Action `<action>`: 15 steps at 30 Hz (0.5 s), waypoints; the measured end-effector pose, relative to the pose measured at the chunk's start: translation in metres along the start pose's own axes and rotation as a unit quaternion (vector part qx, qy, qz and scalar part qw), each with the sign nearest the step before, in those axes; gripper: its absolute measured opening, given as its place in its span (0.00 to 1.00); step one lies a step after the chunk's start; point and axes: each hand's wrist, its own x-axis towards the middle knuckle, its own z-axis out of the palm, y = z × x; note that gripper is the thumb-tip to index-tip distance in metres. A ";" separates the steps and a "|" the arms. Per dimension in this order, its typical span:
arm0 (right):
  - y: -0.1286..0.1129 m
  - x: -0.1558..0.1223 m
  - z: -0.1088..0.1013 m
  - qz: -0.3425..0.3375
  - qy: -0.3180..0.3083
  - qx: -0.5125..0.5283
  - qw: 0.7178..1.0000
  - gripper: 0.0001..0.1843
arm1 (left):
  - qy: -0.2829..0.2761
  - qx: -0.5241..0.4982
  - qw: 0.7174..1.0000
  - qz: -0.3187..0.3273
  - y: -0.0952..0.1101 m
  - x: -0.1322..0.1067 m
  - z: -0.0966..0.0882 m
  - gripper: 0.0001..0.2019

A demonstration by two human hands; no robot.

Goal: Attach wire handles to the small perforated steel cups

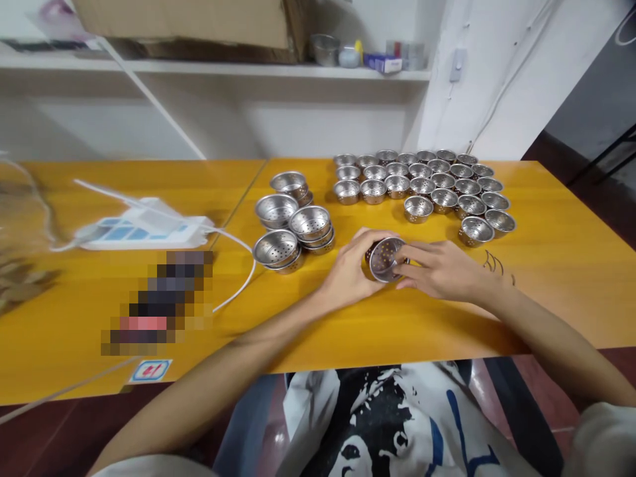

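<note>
Both my hands meet over the middle of the yellow table (pixel 546 278) around one small perforated metal strainer cup (pixel 385 258), tipped on its side with its holed bottom facing me. My left hand (pixel 350 271) wraps its left side with curled fingers. My right hand (pixel 440 270) pinches its right rim with the fingertips. A few short stacks of the same cups (pixel 293 225) stand just left of my hands. Several single cups (pixel 422 182) sit in rows behind them.
A white power strip (pixel 144 228) with a white cable (pixel 238 285) lies on the left half of the table. A pixelated dark object (pixel 163 298) sits near the front left. A wall shelf holds a cardboard box (pixel 189 26) and small items.
</note>
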 end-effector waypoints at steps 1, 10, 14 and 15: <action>-0.001 0.000 0.002 -0.008 -0.005 -0.014 1.000 0.16 | -0.012 0.009 1.000 0.007 -0.001 0.001 0.000 0.31; 0.006 0.007 0.001 -0.114 -0.003 -0.053 0.992 0.18 | -0.101 0.007 0.994 -0.047 -0.003 0.003 -0.003 0.37; 0.007 0.003 0.003 -0.142 -0.009 -0.022 0.990 0.17 | -0.157 -0.047 0.984 -0.077 -0.001 0.005 -0.008 0.35; 0.008 0.002 0.006 -0.145 -0.006 -0.020 0.989 0.16 | -0.160 -0.052 0.983 -0.077 0.000 0.005 -0.009 0.34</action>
